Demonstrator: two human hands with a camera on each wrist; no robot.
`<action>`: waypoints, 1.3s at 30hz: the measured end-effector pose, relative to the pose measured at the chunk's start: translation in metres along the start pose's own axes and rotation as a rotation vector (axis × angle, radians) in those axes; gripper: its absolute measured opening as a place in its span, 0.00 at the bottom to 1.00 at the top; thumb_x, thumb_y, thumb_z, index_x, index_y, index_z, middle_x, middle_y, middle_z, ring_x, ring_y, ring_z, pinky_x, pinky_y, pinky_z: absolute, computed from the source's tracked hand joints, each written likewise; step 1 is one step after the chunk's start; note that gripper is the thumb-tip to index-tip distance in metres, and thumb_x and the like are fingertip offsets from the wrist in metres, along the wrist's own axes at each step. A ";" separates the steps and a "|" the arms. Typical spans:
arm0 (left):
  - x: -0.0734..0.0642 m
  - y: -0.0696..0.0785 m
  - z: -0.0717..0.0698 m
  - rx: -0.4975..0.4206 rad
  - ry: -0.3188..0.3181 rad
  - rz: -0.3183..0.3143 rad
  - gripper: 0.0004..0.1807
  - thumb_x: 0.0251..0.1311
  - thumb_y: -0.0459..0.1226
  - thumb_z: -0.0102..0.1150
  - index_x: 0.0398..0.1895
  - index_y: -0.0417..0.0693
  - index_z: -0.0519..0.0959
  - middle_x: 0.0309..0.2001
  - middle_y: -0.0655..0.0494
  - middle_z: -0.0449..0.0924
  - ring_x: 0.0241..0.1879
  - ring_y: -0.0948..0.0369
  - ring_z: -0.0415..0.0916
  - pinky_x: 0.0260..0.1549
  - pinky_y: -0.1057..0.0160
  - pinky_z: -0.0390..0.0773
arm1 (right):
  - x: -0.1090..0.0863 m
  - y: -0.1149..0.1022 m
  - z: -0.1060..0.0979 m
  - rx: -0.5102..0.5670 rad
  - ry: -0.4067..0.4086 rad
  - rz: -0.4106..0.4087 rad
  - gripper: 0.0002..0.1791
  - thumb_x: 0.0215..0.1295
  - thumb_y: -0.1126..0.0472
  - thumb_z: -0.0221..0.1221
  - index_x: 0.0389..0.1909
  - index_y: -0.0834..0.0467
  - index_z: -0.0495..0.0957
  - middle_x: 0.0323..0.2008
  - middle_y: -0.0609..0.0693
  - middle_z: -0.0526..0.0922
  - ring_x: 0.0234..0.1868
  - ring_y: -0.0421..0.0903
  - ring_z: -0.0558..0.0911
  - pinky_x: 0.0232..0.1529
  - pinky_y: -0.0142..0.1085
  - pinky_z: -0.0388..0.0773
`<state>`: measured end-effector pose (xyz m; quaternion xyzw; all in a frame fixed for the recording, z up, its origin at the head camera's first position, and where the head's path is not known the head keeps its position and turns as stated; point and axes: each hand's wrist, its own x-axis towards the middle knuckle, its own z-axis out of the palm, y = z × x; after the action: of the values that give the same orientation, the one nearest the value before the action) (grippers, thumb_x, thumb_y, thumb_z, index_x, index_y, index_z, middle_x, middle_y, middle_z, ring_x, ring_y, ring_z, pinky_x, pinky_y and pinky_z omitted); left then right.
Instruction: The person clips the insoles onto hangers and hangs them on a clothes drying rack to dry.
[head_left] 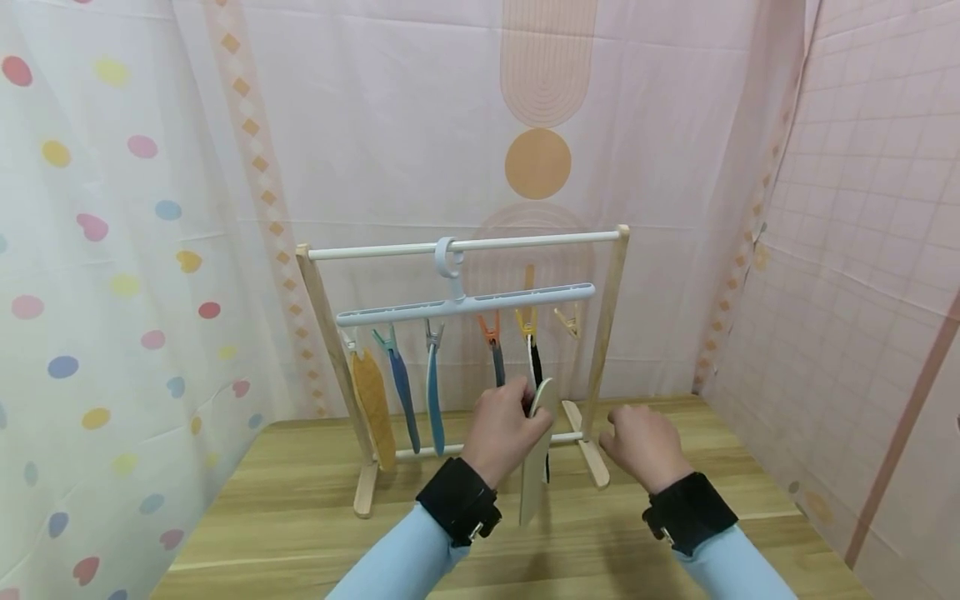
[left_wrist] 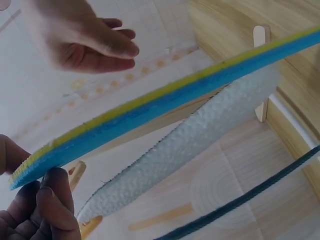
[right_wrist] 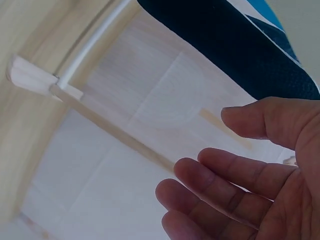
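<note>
My left hand [head_left: 501, 429] pinches one end of a thin insole [head_left: 534, 479] between thumb and fingers; in the left wrist view this insole [left_wrist: 165, 102] shows a yellow and blue edge. It hangs downward in front of the drying rack. To its right, my right hand [head_left: 647, 446] is in the air holding nothing, its fingers [right_wrist: 225, 172] loosely bent in the right wrist view. Behind the held insole, a black-and-white insole [head_left: 536, 362] hangs from a yellow clothespin [head_left: 527, 323]. A pale yellow clothespin [head_left: 568, 320] at the hanger's right end holds nothing.
A light blue hanger [head_left: 525, 297] hooks over the white rod [head_left: 375, 252] of a wooden rack [head_left: 606, 333]. Other insoles, including a tan one [head_left: 372, 408] and a blue one [head_left: 435, 400], hang from clothespins. The rack stands on a wooden table [head_left: 285, 517], with curtains behind.
</note>
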<state>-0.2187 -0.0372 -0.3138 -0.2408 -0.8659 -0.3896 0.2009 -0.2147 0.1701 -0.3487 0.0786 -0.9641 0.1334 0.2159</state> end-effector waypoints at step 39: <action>0.043 0.022 0.022 0.055 0.003 -0.104 0.13 0.57 0.32 0.64 0.24 0.47 0.68 0.17 0.60 0.62 0.16 0.65 0.63 0.17 0.67 0.61 | 0.106 -0.032 -0.059 -0.114 0.151 -0.028 0.38 0.67 0.35 0.57 0.06 0.53 0.56 0.09 0.43 0.52 0.10 0.41 0.56 0.13 0.33 0.50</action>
<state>-0.2445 0.0035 -0.2911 -0.1893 -0.8874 -0.3760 0.1880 -0.2789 0.1466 -0.2438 0.0693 -0.9498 0.0808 0.2941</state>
